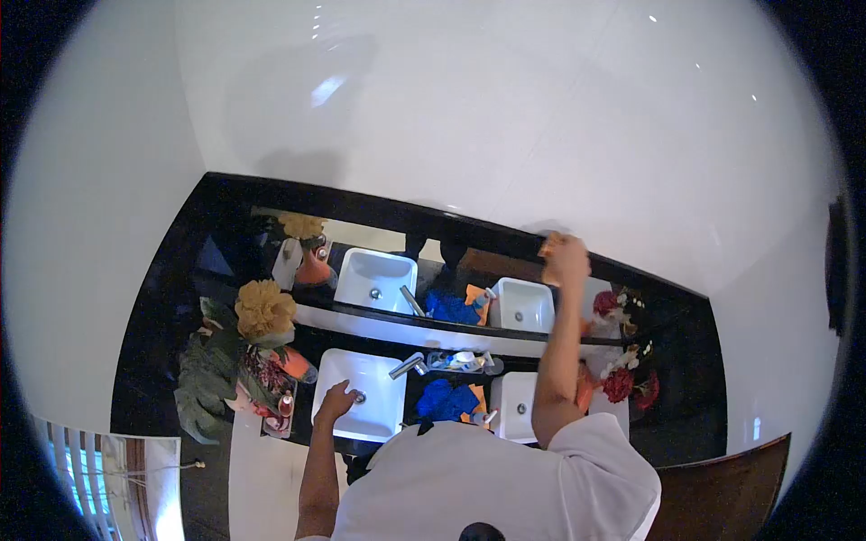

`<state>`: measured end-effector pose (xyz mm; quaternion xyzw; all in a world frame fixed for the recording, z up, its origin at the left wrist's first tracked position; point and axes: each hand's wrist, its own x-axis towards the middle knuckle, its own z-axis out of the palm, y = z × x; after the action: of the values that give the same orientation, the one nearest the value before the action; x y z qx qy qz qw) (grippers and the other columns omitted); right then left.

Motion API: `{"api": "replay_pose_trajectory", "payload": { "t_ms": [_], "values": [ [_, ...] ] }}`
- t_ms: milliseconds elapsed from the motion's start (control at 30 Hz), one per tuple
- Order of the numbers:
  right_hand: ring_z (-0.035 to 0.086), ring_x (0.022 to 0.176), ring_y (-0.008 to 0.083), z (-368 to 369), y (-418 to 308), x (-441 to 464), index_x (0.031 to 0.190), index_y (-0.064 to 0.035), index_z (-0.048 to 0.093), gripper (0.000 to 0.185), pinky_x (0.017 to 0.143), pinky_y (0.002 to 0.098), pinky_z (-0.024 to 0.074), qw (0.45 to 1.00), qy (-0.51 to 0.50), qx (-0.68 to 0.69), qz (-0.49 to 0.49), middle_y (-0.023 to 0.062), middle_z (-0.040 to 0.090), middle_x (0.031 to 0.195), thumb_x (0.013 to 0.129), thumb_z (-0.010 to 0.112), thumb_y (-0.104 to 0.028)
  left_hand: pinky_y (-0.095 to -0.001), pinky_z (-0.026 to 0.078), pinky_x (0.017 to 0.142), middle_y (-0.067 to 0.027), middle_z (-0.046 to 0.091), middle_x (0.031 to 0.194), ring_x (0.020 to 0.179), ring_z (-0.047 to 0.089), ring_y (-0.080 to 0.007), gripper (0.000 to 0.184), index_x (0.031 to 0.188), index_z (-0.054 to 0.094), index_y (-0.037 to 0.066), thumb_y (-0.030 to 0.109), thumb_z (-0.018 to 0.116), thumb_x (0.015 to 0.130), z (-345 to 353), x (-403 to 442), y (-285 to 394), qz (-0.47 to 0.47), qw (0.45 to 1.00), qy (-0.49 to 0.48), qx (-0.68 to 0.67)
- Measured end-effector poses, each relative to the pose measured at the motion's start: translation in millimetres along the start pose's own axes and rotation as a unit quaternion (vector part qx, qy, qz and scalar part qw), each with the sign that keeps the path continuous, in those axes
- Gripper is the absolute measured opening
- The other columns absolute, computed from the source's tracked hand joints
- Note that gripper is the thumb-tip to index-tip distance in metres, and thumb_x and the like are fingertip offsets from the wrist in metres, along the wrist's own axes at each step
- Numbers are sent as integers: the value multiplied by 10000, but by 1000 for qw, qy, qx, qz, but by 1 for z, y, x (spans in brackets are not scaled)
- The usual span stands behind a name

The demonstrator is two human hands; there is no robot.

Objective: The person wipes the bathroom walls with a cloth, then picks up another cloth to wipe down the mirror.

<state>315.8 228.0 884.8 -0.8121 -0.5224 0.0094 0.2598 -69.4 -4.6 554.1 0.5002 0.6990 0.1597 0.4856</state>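
Observation:
My right hand [566, 261] is raised to the upper edge of the black-framed mirror [451, 224], its fingers closed round an orange cloth [548, 245]. Over the left white sink [377, 417], my left hand [336, 400] is held low with its fingers apart and nothing in it. Beside that sink stands a metal faucet [408, 365]. Between the two sinks lie a blue cloth [444, 398] and another orange cloth [481, 397] with a small bottle on it. My right forearm partly covers the right white sink [512, 417].
Yellow flowers [265, 308] and large leaves stand at the left of the counter, red flowers [618, 385] at the right. A tray [465, 362] with small items sits behind the cloths. A brown wooden panel [722, 478] is at the lower right.

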Motion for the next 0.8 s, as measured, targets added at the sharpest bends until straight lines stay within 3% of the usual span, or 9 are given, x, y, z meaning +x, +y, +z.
{"api": "replay_pose_trajectory", "payload": {
  "t_ms": [167,267,333,367,533,567,633,733,800],
  "values": [
    [612,839,302,89,-80,-65,989,-118,595,196,609,428,523,935,180,23,-304,129,576,984,828,493,-160,-368,365,989,-245,507,1220,1155,486,-344,562,1245,464,-34,325,549,823,-7,10,27,76,996,10,35],
    [611,757,206,144,-103,-105,1055,-91,592,281,570,344,512,866,-299,208,-342,106,580,824,781,588,-154,-478,365,969,-190,508,1244,1172,468,-336,565,1276,451,50,425,487,855,-6,12,54,46,979,-50,-192],
    [603,760,193,160,-101,-162,1107,-92,622,341,650,345,491,726,-462,356,-364,108,581,774,771,564,-104,-549,371,936,-137,522,1226,1176,458,-319,585,1274,447,111,525,436,860,-16,-1,85,1,827,-143,-544],
    [599,810,257,151,-103,-184,1092,-87,624,329,692,377,476,716,-407,259,-504,142,588,831,772,554,-113,-573,378,917,-111,534,1206,1173,458,-304,595,1264,450,138,571,411,857,-20,-7,101,8,712,-193,-675],
    [542,964,328,139,-54,-240,1095,-65,584,300,830,406,438,710,-436,230,-503,159,544,997,830,553,-201,-595,384,907,-149,384,1327,1167,417,-411,667,1280,374,98,619,329,867,5,42,75,13,477,-306,-824],
    [547,965,321,124,-47,-231,1109,-63,578,312,837,404,435,714,-453,209,-491,156,555,994,835,557,-210,-595,384,907,-149,384,1327,1167,417,-411,667,1280,374,98,619,329,867,3,26,96,14,480,-306,-822],
    [582,941,257,123,-17,-198,1098,-74,589,314,846,376,450,724,-440,322,-423,124,601,1001,811,600,-200,-558,391,921,-141,410,1317,1158,444,-382,657,1320,340,92,584,337,884,-2,-12,139,-41,729,-171,-662],
    [607,903,179,69,44,-116,1025,-37,615,266,818,333,494,746,-368,516,-206,82,626,1024,799,612,-178,-537,390,927,-138,397,1335,1161,445,-364,675,1358,299,78,564,346,893,6,-18,138,-21,777,-152,-610],
    [612,881,193,80,125,-38,1010,4,596,276,779,336,502,845,-115,485,-193,104,622,1002,879,473,-206,-530,387,931,-136,375,1362,1174,435,-357,661,1358,300,80,551,355,897,15,-14,118,-11,800,-123,-587]
  ]
}}
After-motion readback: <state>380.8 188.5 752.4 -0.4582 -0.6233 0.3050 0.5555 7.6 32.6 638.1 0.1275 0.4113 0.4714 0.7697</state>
